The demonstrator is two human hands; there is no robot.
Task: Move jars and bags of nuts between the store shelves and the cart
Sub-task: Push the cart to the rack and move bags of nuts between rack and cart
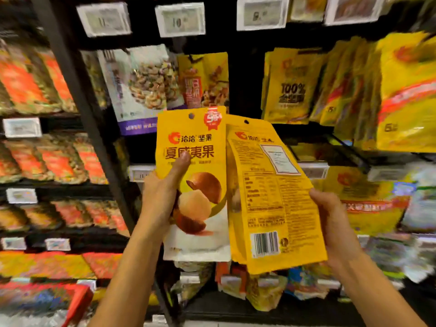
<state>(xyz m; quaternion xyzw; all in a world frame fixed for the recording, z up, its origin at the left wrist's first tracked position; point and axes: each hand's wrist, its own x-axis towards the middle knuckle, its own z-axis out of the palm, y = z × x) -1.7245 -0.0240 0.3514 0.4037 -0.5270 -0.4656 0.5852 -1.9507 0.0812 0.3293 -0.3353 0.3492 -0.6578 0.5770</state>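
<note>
While both arms reach up in front of the store shelves (99, 119), each hand grips its own yellow bag of nuts. The left hand (160, 197) clasps the front-facing bag (200, 161) by its left edge, thumb pressed flat across the printed front just below the large red characters, with pictured round nuts showing beside the palm. The right hand (330, 213) holds the back-facing bag (271, 197) by its right edge, so the barcode and the white label face the camera. Both bags stand roughly upright in the air, the second tilted a little to the right, and their inner edges touch or overlap in the middle. Behind them hang more yellow packets (290, 90) on the upper right and a white-and-purple mixed-nut bag (141, 86) on the upper left. White price tags (180, 18) line the shelf edge above. Blurred orange packs (56, 161) fill the rows at far left.
</note>
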